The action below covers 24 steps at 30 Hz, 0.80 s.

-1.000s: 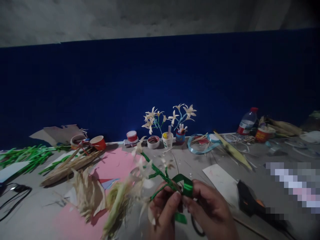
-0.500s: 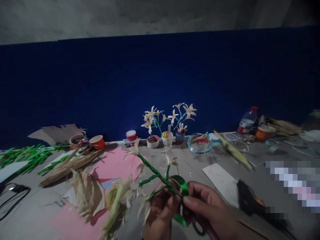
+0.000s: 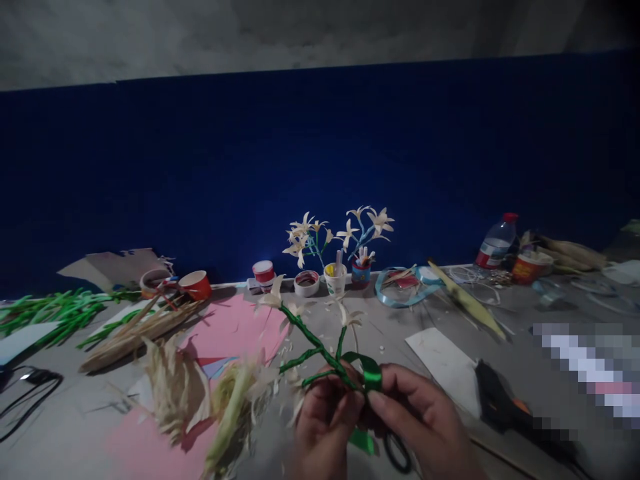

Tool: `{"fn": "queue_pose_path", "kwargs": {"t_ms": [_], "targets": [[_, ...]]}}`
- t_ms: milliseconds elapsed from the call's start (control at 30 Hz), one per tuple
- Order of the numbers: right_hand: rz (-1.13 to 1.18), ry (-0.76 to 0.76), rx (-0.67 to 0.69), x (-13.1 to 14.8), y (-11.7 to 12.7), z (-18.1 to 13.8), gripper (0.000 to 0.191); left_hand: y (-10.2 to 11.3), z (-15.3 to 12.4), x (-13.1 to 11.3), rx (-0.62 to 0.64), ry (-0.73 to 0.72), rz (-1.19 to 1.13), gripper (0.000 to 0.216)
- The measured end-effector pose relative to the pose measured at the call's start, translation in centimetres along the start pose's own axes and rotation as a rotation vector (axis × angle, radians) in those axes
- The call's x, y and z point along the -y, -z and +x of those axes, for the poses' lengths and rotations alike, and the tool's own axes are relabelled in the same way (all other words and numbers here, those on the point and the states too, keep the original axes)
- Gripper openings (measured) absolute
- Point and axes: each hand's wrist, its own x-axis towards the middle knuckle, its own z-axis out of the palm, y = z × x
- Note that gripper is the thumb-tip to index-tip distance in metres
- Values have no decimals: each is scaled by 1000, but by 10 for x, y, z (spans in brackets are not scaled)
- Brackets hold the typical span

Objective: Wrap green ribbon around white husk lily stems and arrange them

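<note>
Well, glossy ribbon (image 3: 371, 375), forked stem (image 3: 320, 347)

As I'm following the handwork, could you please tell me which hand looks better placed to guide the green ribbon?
Probably the right hand: its fingertips appear to pinch the green ribbon, while the left hand is occupied steadying the green-wrapped stem.

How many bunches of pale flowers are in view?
3: a green-stemmed bunch in the left hand; a left bunch by the white cup and a right bunch by the blue pot, at the back. Others may be hidden.
</note>
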Motion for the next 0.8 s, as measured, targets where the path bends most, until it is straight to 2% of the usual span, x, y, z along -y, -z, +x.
{"fn": "queue_pose_path", "kwargs": {"t_ms": [200,400,600,800], "targets": [[-23,44,61,11,5,6,28,-7,-3,-10,113,48,-52,35],[8,-2,27,13,0,9,28,-9,-4,-13,72,71,-87,37],[-82,78,19,9,2,8,30,-7,-3,-11,117,45,-95,30],[67,31,84,5,1,6,29,-1,1,-3,147,49,-70,31]]}}
